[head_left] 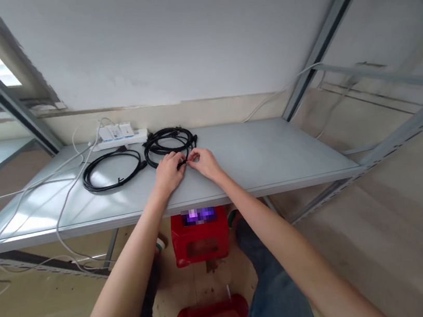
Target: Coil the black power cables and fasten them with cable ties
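Note:
Two coiled black cables lie on a grey metal shelf (pixel 274 155). The right coil (pixel 168 142) sits just beyond my hands; the left coil (pixel 113 169) lies beside it. My left hand (pixel 170 172) and my right hand (pixel 204 162) meet at the near edge of the right coil, fingers closed in a pinch on its black strand. Both forearms reach forward over the shelf's front edge.
A white power strip (pixel 120 137) with white plugs sits at the back of the shelf, white cords (pixel 63 200) trailing off to the left and over the edge. Red plastic stools (pixel 201 236) stand on the floor under the shelf. Grey frame struts rise on both sides.

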{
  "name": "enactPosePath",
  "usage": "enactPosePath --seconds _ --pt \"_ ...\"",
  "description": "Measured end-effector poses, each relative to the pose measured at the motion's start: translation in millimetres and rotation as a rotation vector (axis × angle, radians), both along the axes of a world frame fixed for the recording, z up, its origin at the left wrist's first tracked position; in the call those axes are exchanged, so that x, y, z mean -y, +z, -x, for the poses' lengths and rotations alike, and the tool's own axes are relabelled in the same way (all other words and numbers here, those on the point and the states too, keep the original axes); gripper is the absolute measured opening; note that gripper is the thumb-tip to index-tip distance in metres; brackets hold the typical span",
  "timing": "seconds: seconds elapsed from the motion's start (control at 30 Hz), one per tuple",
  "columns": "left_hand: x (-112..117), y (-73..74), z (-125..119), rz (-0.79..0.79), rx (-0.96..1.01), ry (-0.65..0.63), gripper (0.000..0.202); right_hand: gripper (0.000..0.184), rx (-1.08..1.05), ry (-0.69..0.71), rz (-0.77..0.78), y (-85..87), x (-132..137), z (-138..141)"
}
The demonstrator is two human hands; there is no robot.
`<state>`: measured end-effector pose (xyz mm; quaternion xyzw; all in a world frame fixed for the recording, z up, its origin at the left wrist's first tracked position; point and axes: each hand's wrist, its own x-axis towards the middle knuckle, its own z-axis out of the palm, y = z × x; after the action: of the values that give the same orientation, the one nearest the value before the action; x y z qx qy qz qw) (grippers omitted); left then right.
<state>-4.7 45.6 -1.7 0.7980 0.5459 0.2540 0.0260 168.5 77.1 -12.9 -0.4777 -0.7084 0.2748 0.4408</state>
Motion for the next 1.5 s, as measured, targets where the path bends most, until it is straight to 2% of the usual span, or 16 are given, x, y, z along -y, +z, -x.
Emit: enactPosePath --seconds 0.2,0.5,0.73,0.93,1.13,1.5 --pt "0 -0.7 0 0.002 0.009 -0.005 0.027 0.013 0.015 0.019 0.017 -0.9 0 0" --pt "-1 -0.5 0 0.009 0.011 -0.021 0.025 0.012 0.061 0.002 -0.034 0.8 4 1" --pt "-1 -1.1 1 0.0 0.019 -0.033 0.022 0.016 0.052 0.042 -0.08 3.6 7 0" --pt "0 0.5 0 0.022 0.011 -0.007 0.02 0.018 0.18 0.048 -0.167 4.0 7 1" --pt "1 -1.1 0 0.004 0.01 -0.01 0.019 0.019 0.401 0.02 -0.298 5.7 12 4" --pt "0 -1.3 1 0.01 0.023 -0.024 0.014 0.027 0.669 0.007 -0.418 8.3 23 6"
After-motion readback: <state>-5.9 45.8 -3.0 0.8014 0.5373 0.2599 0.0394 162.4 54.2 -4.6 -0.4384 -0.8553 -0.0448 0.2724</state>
